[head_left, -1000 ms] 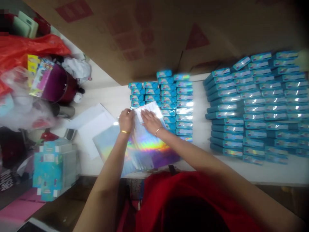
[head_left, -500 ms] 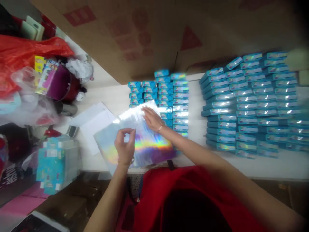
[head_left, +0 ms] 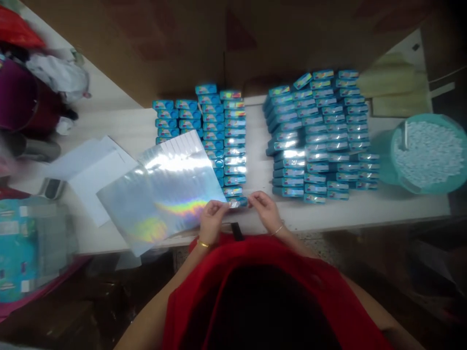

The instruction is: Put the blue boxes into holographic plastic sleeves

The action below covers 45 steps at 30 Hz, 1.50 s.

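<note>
My left hand (head_left: 211,221) is closed in a pinch at the left end of a small shiny sticker (head_left: 237,204). The sticker lies over the nearest blue box (head_left: 241,199) of the row by the table's front edge. My right hand (head_left: 265,211) is at the right end of that box, its fingertips pinched together; what is between them, if anything, is too small to make out. A silver holographic sticker sheet (head_left: 160,194) lies slanted on the table to the left, next to my left hand, partly covering some blue boxes.
Blue boxes stand in several rows (head_left: 206,116), with a larger group (head_left: 317,131) to the right. A teal bucket (head_left: 386,155) of small white pieces is at the far right. White papers (head_left: 98,170) lie left, and a large cardboard box (head_left: 182,43) borders the back.
Both hands have left the holographic sheet and come together at the nearest blue box. The view has shifted right, bringing the teal bucket into sight.
</note>
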{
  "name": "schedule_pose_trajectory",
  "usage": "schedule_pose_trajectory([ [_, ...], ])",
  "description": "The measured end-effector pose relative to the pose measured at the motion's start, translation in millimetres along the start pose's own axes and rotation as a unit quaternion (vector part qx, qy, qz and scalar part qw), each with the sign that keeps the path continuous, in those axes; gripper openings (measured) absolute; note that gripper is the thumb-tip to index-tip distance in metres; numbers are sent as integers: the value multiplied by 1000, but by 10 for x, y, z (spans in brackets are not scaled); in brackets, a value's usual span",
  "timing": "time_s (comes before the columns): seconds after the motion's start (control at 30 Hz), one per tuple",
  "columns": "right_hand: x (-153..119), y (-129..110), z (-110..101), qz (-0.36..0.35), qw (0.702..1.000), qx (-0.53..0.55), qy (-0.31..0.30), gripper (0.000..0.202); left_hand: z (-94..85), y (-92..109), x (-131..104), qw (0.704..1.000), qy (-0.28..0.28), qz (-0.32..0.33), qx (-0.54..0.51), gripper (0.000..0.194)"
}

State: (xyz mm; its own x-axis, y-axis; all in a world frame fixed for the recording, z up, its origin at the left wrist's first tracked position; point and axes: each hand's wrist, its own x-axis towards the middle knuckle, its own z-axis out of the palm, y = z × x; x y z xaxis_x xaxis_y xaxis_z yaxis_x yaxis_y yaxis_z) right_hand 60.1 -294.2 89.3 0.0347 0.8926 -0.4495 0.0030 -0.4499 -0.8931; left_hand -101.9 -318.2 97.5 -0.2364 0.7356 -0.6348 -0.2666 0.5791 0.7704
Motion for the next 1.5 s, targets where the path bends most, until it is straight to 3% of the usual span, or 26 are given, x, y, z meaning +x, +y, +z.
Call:
schedule_pose_trajectory([
  [0.1,-10,178,-165,63,996,6,60,54,110,-60,-28,1000,-13,-10,-21,29],
  [0.17,-36,243,-195,121,992,39,17,71,152,-65,-38,999,-27,-16,-33,30],
  [0.23,-77,256,-189,146,986,64,-44,76,175,-89,-29,999,-25,-13,-24,30],
  [0.37,-112,253,-169,85,996,22,-36,47,196,-230,50,999,6,8,31,28],
  [0.53,-1,406,-199,-9,995,-99,4,36,191,-438,190,987,18,75,143,21],
  [0.67,73,517,-225,-70,974,-213,10,28,175,-490,264,930,46,189,311,12],
  [0.8,87,572,-252,-80,962,-263,4,28,201,-458,270,872,63,203,440,9],
  [1.23,190,812,-271,-48,967,-249,-7,31,269,-455,290,816,56,208,536,11],
  [1.33,199,903,-286,-28,973,-229,19,32,236,-429,290,804,62,213,552,12],
  [1.43,119,921,-344,-42,969,-239,37,42,128,-409,240,778,12,251,576,25],
  [1.5,29,897,-375,-70,959,-274,-8,44,39,-424,190,735,-53,278,617,35],
])
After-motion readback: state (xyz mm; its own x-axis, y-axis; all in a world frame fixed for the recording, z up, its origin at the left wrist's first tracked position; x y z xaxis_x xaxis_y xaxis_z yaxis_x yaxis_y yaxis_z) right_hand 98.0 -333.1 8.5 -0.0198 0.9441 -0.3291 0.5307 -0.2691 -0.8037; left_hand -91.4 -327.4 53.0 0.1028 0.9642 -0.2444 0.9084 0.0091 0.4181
